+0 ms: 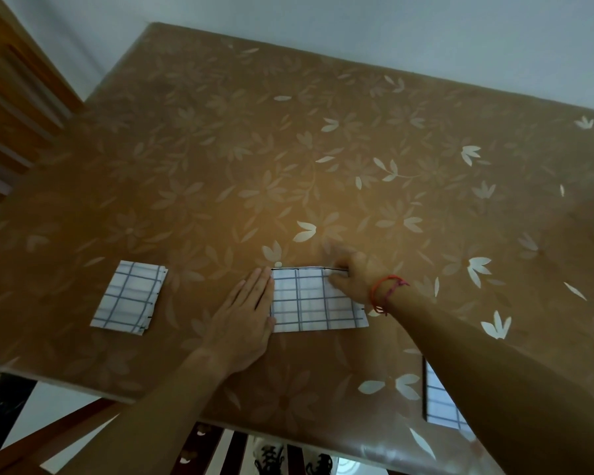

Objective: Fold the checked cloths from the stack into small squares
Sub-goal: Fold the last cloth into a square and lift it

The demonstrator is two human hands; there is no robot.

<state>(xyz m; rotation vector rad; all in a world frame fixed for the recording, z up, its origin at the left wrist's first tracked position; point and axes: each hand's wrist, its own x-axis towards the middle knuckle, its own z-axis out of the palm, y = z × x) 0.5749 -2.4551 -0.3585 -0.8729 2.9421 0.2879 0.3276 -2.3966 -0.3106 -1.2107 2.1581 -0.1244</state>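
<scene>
Left hand [251, 317] flat against checked cloth [309, 303] left edge, right hand [350, 275] pinching its far-right corner

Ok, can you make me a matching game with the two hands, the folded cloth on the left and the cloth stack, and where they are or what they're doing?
Things:
1. left hand
2. right hand
3. folded cloth
4. stack

Places or states:
A. half hidden by the right arm
B. lies alone, untouched
C. pinches the middle cloth at its far edge
D. flat at the middle cloth's left edge

Pairs: 1-D, 2-C, 3-B, 4-A.
</scene>
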